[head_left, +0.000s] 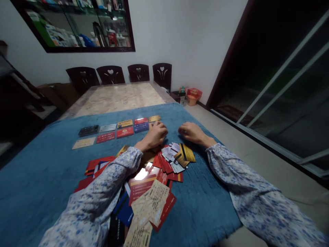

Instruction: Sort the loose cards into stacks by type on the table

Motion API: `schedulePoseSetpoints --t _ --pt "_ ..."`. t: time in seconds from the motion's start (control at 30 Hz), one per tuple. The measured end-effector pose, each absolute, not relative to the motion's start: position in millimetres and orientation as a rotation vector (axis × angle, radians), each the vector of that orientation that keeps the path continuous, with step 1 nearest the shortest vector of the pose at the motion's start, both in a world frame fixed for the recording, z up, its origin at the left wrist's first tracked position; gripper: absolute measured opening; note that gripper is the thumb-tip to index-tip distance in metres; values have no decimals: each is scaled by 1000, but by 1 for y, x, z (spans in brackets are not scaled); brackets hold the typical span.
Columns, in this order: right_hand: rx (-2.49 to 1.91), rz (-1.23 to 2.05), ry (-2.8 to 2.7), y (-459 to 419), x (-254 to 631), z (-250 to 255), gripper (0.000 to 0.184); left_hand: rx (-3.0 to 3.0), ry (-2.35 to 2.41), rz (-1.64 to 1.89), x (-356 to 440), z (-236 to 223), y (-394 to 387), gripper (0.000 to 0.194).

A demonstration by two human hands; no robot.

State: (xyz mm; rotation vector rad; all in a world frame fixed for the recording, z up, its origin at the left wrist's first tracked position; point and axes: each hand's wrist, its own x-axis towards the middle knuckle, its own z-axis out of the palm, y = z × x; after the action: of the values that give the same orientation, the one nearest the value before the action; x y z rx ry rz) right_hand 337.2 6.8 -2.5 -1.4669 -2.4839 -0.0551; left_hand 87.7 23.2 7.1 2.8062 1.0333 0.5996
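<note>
My left hand is bent over the blue cloth with its fingers curled, right beside a stack of blue cards and just below a gold card stack. Whatever its fingertips hold, if anything, is hidden. My right hand rests on the cloth with fingers curled in, and no card shows in it. Under and between my forearms lies a loose heap of cards: red cards, yellow cards, white cards, blue cards and beige cards, overlapping at many angles.
Two rows of cards lie farther off, among them a black stack, a red stack and a beige card. The blue cloth covers the near part of a marble-patterned table. Dark chairs line its far end.
</note>
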Motion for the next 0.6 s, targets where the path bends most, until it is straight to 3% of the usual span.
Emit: schedulePoseSetpoints --t 0.6 --pt "-1412 -86 -2443 -21 358 -21 21 2911 541 297 121 7 -24 28"
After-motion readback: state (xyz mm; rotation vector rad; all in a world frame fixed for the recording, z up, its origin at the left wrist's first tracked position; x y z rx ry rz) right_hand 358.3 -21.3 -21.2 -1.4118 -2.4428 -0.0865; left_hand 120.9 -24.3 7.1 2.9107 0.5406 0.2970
